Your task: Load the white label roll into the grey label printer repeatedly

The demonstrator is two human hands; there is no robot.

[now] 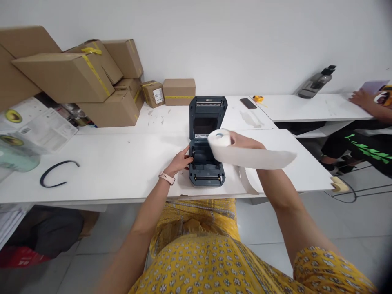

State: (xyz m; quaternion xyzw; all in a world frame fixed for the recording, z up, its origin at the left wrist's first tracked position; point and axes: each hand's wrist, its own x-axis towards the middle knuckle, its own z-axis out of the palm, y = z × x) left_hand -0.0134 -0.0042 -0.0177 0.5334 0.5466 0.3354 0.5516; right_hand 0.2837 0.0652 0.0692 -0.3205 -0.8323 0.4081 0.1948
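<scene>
A dark label printer stands on the white table with its lid raised and its inner bay showing. My left hand rests against the printer's left side, the thumb over its edge and the fingers partly hidden. In my right hand is a white label roll, held up over the right side of the bay. A loose strip trails from the roll to the right and hides part of that hand. The roll and strip are blurred.
Cardboard boxes are stacked at the back left. A black headband lies left on the table. A phone, a yellow tape measure and a bottle are behind. Another person's hand is at far right.
</scene>
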